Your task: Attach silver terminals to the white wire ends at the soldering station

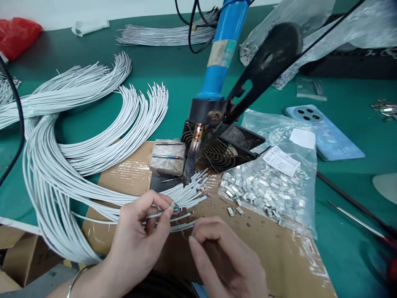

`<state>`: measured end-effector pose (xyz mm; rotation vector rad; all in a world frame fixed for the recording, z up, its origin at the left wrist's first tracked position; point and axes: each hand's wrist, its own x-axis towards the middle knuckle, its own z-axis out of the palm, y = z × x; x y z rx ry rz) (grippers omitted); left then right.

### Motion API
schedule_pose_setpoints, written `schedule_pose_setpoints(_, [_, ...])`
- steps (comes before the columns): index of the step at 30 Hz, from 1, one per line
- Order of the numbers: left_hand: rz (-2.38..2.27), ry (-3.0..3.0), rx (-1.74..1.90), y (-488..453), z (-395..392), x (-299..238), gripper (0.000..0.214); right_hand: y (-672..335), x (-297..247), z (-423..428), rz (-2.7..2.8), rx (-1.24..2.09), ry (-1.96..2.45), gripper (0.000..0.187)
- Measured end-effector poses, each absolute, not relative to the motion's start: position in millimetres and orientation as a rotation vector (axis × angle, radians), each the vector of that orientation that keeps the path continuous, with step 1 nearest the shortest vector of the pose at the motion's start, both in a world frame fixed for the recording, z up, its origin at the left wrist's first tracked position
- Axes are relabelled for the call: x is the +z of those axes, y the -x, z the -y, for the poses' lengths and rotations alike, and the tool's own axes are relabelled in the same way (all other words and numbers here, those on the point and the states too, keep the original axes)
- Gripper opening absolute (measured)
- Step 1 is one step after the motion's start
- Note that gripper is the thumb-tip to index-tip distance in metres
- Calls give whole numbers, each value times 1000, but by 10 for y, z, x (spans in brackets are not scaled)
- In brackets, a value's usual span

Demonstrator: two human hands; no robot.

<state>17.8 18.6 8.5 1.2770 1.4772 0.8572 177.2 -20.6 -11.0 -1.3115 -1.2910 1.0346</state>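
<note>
My left hand [141, 236] pinches the end of a thin white wire [155, 215] between thumb and fingers, with a small metal terminal [180, 210] at its tip. My right hand [223, 256] is curled beside it, fingers folded, close to the wire ends; what it holds is hidden. A bundle of white wires [77, 165] curves from the left onto the cardboard sheet [263, 248]. A blue-handled soldering iron [217, 70] stands in a black holder, its tip [189, 174] pointing down just above the wire ends.
A clear bag of metal terminals [269, 186] lies right of the iron, loose ones [235, 211] spilled beside it. A sponge block [167, 159], a black fan [223, 149], a phone [325, 132], more wire bundles [167, 35], a red bag [17, 35] and thin rods [353, 219] lie on the green table [347, 186].
</note>
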Motion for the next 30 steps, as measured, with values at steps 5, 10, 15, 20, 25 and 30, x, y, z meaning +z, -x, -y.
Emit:
schedule_pose_setpoints(5, [-1476, -1287, 831, -179, -236, 69, 19, -1768, -133, 149, 1367, 929, 1274, 17])
schedule_pose_setpoints(10, [-1493, -1287, 871, -186, -283, 46, 20, -1712, -161, 143, 1163, 791, 1442, 17])
schedule_pose_setpoints(15, [-1495, -1293, 889, -206, -307, 35, 19, -1642, -170, 129, 999, 867, 1435, 17])
schedule_pose_setpoints(20, [-1489, -1322, 893, -239, -337, 58, 17, -1584, -145, 90, 901, 986, 1397, 19])
schedule_pose_setpoints(25, [-1494, -1371, 860, -274, -394, 101, 16, -1548, -94, 58, 817, 1001, 1419, 20])
schedule_pose_setpoints(30, [-1487, -1372, 893, -296, -429, 100, 17, -1550, -77, 22, 784, 997, 1438, 21])
